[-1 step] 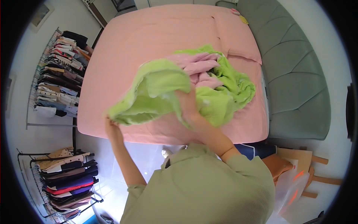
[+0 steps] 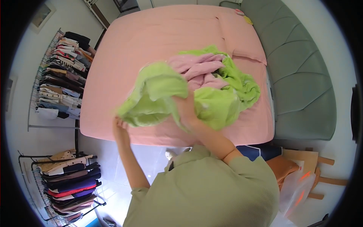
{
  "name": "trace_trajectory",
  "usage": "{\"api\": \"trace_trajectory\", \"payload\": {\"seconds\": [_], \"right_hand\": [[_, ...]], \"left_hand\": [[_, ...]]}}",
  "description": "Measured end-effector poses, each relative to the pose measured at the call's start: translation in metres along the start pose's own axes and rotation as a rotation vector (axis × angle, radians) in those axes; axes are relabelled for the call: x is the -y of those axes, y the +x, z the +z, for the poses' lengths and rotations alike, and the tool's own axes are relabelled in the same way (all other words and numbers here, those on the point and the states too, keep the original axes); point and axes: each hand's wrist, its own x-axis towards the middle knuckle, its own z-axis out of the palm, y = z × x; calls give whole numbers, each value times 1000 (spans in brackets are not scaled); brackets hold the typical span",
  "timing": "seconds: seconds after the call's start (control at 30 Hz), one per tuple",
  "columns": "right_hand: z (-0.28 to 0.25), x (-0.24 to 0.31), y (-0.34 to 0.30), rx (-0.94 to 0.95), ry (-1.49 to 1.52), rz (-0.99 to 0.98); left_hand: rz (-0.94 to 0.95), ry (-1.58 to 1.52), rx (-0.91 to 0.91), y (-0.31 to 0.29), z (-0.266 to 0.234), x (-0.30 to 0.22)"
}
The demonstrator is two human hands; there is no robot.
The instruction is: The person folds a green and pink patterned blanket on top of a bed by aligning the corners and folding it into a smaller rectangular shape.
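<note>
A bright green duvet cover (image 2: pixel 160 85) lies bunched on the near half of the pink bed (image 2: pixel 113 72), its left part lifted and billowing into a hollow fold. My left hand (image 2: pixel 120 124) is closed on the lower left corner of the green cloth, near the bed's front edge. My right hand (image 2: pixel 185 108), smeared by motion, grips the cloth at the right side of that raised fold; its fingertips are partly hidden by the fabric. Beyond my right hand, crumpled pink cloth (image 2: pixel 202 70) rests among the green folds.
A pink pillow (image 2: pixel 244 39) lies against the grey-green padded headboard (image 2: pixel 302 75) at the right. Clothes racks (image 2: pixel 62 79) line the left wall, with another rack (image 2: pixel 72 185) nearer. A wooden chair-like frame (image 2: pixel 317 170) and a clear plastic bag (image 2: pixel 298 191) stand at lower right.
My left hand has shifted slightly right with its corner of the cover. The raised green fold has drawn in a little and my right hand has moved slightly left.
</note>
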Motion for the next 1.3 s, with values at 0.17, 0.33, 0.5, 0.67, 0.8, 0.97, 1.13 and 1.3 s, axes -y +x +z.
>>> {"api": "trace_trajectory", "payload": {"seconds": [0.17, 0.33, 0.5, 0.67, 0.8, 0.97, 1.13, 1.3], "right_hand": [[88, -38, -87, 293, -195, 307], [119, -79, -143, 796, -438, 212], [103, -103, -167, 881, -607, -43], [86, -102, -176, 693, -1008, -60], [77, -92, -170, 931, -1121, 280], [83, -102, -170, 994, -675, 329], [97, -121, -173, 1025, -462, 181], [89, -121, -138, 1307, -773, 331]], "left_hand": [[-412, -270, 552, -41, -38, 21], [-295, -384, 370, -20, -101, 14], [-353, -483, 297, -2, -133, 24], [-327, -611, 394, 0, -115, 9], [-226, -397, 248, -2, -99, 6], [-215, -452, 328, 10, -104, -2], [-110, -81, 148, 27, -117, -19], [-84, -298, -62, 37, -126, -58]]}}
